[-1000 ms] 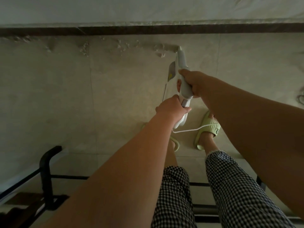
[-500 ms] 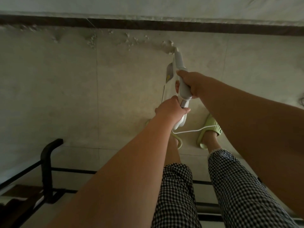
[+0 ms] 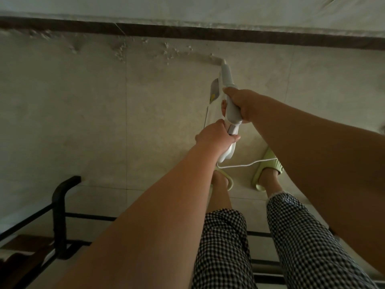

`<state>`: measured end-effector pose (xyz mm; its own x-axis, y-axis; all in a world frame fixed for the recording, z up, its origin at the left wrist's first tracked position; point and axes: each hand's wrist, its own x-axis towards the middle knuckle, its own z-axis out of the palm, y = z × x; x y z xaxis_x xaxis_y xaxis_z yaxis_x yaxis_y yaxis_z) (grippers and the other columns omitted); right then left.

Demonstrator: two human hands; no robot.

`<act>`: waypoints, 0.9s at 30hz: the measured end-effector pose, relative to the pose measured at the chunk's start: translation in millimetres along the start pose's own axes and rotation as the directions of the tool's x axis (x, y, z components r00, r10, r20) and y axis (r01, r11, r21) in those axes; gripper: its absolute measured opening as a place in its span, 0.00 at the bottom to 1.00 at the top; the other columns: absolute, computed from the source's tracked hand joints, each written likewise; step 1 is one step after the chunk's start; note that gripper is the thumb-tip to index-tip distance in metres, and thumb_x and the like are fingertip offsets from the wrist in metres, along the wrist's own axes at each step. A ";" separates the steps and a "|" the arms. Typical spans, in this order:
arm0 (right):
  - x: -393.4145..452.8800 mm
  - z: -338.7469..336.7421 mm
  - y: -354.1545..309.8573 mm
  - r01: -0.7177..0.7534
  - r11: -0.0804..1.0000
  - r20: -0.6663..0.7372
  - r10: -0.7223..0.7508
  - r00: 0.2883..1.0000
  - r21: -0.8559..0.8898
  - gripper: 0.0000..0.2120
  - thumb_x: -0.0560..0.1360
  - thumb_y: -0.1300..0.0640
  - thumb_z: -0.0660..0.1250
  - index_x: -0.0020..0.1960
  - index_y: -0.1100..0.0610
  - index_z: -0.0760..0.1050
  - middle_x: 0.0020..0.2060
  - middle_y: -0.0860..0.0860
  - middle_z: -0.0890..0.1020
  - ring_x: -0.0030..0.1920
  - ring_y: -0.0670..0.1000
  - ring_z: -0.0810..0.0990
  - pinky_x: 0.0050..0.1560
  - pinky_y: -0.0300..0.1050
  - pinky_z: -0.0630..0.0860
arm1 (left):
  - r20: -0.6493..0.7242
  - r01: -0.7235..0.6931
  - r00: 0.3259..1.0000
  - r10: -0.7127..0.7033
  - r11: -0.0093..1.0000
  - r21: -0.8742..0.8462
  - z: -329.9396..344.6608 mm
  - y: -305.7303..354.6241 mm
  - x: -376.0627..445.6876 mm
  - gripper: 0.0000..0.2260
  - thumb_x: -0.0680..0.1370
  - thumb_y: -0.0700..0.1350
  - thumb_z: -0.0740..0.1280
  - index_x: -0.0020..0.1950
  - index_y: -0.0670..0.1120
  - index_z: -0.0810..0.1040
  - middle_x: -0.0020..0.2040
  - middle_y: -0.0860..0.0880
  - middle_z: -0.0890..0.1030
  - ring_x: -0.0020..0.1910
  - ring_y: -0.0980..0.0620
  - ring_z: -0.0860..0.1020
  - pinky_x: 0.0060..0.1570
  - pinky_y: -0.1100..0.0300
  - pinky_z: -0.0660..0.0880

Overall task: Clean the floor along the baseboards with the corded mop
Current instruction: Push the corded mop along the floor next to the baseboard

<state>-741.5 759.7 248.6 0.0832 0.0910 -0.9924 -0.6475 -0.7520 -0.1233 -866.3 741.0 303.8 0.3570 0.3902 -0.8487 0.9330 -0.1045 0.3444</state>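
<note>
Now working the floor strip just short of the baseboard (image 3: 250, 37), with the mop (image 3: 226, 78) angled down toward it and its far end, too small and dim to make out clearly, touching the tiles just below that dark band. Right hand (image 3: 241, 105) wrapped round the upper grip of the white body, fingers curled under it; left hand (image 3: 214, 135) closed round the lower handle, nearer the feet than the baseboard. Both grips full, nothing loose.

Best done by keeping the head flat and sliding it parallel to the baseboard, not jabbing at it. Pale flecks of debris (image 3: 168, 52) scattered to the left along the same band, just in front of the baseboard, so probably worth sweeping leftward through them in one slow pass, then drawing back away from the baseboard to gather what comes free. Steer with the right hand, push and steady with the left.

Mind the cord (image 3: 239, 165): trailing from the handle's rear end across the floor toward the green slippers (image 3: 268, 163), far from the baseboard and close to the feet, so likely to snag a step. Also a black metal rack (image 3: 59, 205) well back from the baseboard on the left.
</note>
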 end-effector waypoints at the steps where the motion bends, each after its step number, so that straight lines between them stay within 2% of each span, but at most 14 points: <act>1: 0.4 1.2 -2.3 0.003 1.000 -0.002 -0.003 1.000 -0.003 0.13 0.78 0.48 0.66 0.47 0.59 0.71 0.27 0.50 0.75 0.23 0.46 0.73 0.26 0.38 0.73 | -0.004 0.000 1.000 0.000 1.000 -0.006 -1.2 0.6 1.6 0.22 0.77 0.59 0.65 0.64 0.46 0.71 0.56 0.47 0.79 0.54 0.46 0.78 0.57 0.49 0.74; 8: -3.7 16.5 -7.3 0.025 1.000 0.013 -0.025 1.000 -0.014 0.12 0.79 0.50 0.65 0.51 0.59 0.70 0.30 0.51 0.74 0.26 0.46 0.73 0.25 0.36 0.74 | -0.020 0.004 1.000 -0.004 1.000 -0.012 -11.1 -8.5 4.8 0.22 0.77 0.59 0.66 0.64 0.46 0.71 0.56 0.47 0.79 0.54 0.46 0.78 0.56 0.49 0.74; 13: -4.0 29.8 -1.4 0.000 1.000 0.024 0.000 1.000 -0.008 0.13 0.78 0.49 0.65 0.45 0.59 0.70 0.29 0.51 0.74 0.25 0.46 0.72 0.25 0.37 0.73 | -0.011 0.015 1.000 -0.016 1.000 -0.021 -14.2 -20.1 1.8 0.22 0.77 0.59 0.66 0.64 0.46 0.72 0.56 0.48 0.80 0.54 0.46 0.78 0.57 0.48 0.74; 27: 9.3 33.9 -22.8 0.031 0.999 0.000 -0.031 1.000 0.042 0.12 0.78 0.50 0.65 0.45 0.58 0.69 0.28 0.51 0.73 0.24 0.46 0.72 0.25 0.36 0.72 | -0.004 -0.021 1.000 0.021 1.000 -0.010 -31.2 -17.4 23.4 0.22 0.77 0.59 0.66 0.65 0.47 0.71 0.57 0.47 0.80 0.55 0.45 0.78 0.58 0.48 0.74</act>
<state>-751.6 799.8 242.1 0.1033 0.1148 -0.9880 -0.6757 -0.7208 -0.1544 -875.7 780.4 290.5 0.3766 0.3920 -0.8393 0.9247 -0.1040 0.3663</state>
